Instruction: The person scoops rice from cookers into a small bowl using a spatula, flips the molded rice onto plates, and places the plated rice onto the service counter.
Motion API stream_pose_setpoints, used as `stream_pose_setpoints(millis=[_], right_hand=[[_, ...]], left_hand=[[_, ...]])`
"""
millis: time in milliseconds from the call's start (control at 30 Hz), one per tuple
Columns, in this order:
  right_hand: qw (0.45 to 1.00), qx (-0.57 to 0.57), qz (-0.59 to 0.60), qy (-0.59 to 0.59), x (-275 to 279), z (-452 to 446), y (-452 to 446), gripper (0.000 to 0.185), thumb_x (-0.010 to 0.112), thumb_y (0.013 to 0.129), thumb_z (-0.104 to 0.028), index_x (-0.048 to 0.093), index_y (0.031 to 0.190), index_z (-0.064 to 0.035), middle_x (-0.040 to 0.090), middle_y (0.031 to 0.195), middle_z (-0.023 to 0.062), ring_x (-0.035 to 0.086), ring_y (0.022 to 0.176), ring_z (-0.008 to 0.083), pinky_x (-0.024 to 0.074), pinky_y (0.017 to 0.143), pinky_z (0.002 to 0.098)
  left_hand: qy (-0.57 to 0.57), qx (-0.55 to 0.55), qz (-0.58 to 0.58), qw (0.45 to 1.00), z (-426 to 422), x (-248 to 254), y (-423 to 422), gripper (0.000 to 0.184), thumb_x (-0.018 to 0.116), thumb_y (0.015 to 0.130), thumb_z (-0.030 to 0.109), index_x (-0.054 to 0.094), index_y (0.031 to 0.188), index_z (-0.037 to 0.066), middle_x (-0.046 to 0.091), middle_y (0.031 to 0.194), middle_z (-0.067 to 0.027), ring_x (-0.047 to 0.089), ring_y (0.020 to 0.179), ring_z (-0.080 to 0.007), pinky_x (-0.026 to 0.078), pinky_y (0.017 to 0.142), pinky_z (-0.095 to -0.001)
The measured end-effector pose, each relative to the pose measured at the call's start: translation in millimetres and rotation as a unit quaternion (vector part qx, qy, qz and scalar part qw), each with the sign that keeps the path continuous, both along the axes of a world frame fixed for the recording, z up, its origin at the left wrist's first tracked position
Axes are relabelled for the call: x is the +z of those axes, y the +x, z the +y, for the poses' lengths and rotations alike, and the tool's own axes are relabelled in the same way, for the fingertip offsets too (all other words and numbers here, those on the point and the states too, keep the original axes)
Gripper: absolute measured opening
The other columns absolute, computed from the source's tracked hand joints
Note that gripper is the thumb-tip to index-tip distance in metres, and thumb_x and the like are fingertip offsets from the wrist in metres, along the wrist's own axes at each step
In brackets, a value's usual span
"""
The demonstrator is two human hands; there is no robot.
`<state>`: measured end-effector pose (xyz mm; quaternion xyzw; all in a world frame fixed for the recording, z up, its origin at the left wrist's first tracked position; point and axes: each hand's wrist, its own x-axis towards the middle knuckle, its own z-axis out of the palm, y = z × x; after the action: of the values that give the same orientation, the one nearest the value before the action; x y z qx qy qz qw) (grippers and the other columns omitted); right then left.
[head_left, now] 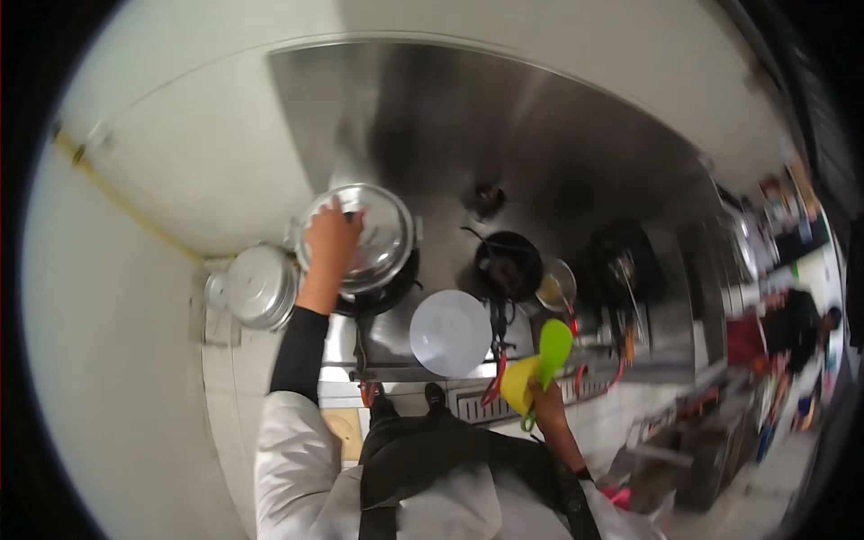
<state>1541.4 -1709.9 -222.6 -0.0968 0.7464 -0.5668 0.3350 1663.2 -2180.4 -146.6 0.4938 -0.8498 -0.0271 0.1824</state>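
On the left of the steel stove, my left hand [333, 236] grips the top of a shiny metal pot lid [382, 241], with the fingers bent round its dark knob. The lid lies over a pot on a burner. My right hand [545, 401], low and right of centre, is closed around a yellow cup [517, 387] and a bright green spoon [555, 344] with a broad head. The spoon's head points up and away from me. A white bowl [451, 334] stands between my hands near the stove's front edge.
Behind the bowl sits a dark pan [508, 265], with a small bowl [556, 286] beside it. Another dark burner [621, 256] holds metal utensils. Stacked metal pots [261, 286] stand at left by the wall. A person [787, 328] is at far right.
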Motion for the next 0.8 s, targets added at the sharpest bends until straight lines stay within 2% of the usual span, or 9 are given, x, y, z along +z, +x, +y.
stream_pose_setpoints(millis=[67,133,233,300,433,467,533,633,800], right_hand=[[0.999,-0.035,-0.006,-0.022,-6.0,-2.9,23.4,0.027,0.054,0.091,-0.017,0.052,0.111,0.0011,0.058,0.094,0.0033,0.054,0.083,0.0107,0.0456,0.073,0.0270],[0.995,-0.081,-0.040,-0.045,-0.9,2.6,43.3,0.028,0.053,0.091,-0.016,0.052,0.113,0.0011,0.059,0.095,0.0044,0.055,0.085,0.0120,0.0463,0.074,0.0274],[0.986,-0.121,-0.078,-0.081,-4.4,17.7,65.7,0.028,0.052,0.091,-0.015,0.051,0.114,0.0008,0.060,0.097,0.0065,0.058,0.088,0.0146,0.0474,0.075,0.0285],[0.982,-0.145,-0.090,-0.076,-2.3,26.1,68.9,0.027,0.051,0.092,-0.014,0.051,0.115,0.0003,0.060,0.099,0.0082,0.059,0.090,0.0169,0.0482,0.077,0.0298],[0.969,-0.186,-0.112,-0.117,-13.2,52.2,62.5,0.026,0.049,0.092,-0.012,0.050,0.116,-0.0003,0.059,0.102,0.0091,0.060,0.091,0.0181,0.0483,0.078,0.0314],[0.965,-0.201,-0.109,-0.129,-17.3,58.0,59.2,0.026,0.048,0.092,-0.011,0.050,0.116,-0.0003,0.059,0.102,0.0089,0.060,0.091,0.0182,0.0482,0.079,0.0314],[0.957,-0.223,-0.113,-0.149,-19.8,62.8,48.2,0.024,0.049,0.091,-0.009,0.051,0.113,-0.0003,0.060,0.101,0.0078,0.059,0.089,0.0175,0.0477,0.077,0.0302],[0.951,-0.247,-0.089,-0.165,-40.8,84.1,29.4,0.027,0.049,0.089,-0.009,0.050,0.115,-0.0016,0.059,0.101,0.0083,0.060,0.088,0.0188,0.0485,0.075,0.0304],[0.949,-0.286,-0.086,-0.102,-26.3,122.5,0.3,0.025,0.050,0.091,-0.010,0.050,0.114,-0.0010,0.059,0.100,0.0076,0.059,0.088,0.0171,0.0479,0.076,0.0304]], left_hand=[[0.055,-0.107,-0.072,0.990,-32.6,-19.7,-7.6,0.037,0.048,0.087,0.036,0.054,0.098,0.001,0.064,0.073,-0.0170,0.063,0.068,-0.0346,0.049,0.061,-0.0434],[0.006,-0.201,-0.092,0.975,-48.1,-44.8,-11.9,0.031,0.049,0.086,0.031,0.055,0.096,0.002,0.063,0.069,-0.0179,0.062,0.066,-0.0350,0.049,0.060,-0.0451],[0.010,-0.226,-0.078,0.971,-47.7,-40.0,-15.3,0.032,0.048,0.085,0.029,0.056,0.097,0.000,0.064,0.073,-0.0175,0.063,0.066,-0.0332,0.049,0.059,-0.0441],[-0.114,-0.296,-0.031,0.948,-32.9,10.2,-23.5,0.028,0.048,0.085,0.025,0.056,0.099,0.002,0.061,0.067,-0.0146,0.061,0.063,-0.0315,0.049,0.057,-0.0437],[-0.085,-0.351,0.003,0.933,-8.9,95.9,-88.2,0.026,0.049,0.087,0.029,0.051,0.092,0.004,0.061,0.064,-0.0149,0.061,0.065,-0.0327,0.049,0.058,-0.0427],[-0.060,-0.390,0.045,0.918,8.0,113.3,-106.5,0.027,0.051,0.088,0.029,0.051,0.092,0.003,0.059,0.068,-0.0214,0.058,0.066,-0.0400,0.044,0.057,-0.0483],[-0.061,-0.432,0.041,0.899,42.8,121.1,-151.9,0.028,0.051,0.088,0.029,0.051,0.093,0.002,0.060,0.073,-0.0215,0.059,0.071,-0.0391,0.045,0.061,-0.0475],[-0.039,-0.505,0.064,0.860,96.8,91.2,-221.9,0.029,0.051,0.087,0.029,0.053,0.099,0.003,0.061,0.079,-0.0201,0.059,0.076,-0.0373,0.046,0.066,-0.0465],[0.069,-0.493,0.018,0.867,192.7,-53.1,-328.5,0.028,0.051,0.085,0.026,0.056,0.103,0.006,0.063,0.085,-0.0163,0.061,0.082,-0.0337,0.046,0.073,-0.0452]])
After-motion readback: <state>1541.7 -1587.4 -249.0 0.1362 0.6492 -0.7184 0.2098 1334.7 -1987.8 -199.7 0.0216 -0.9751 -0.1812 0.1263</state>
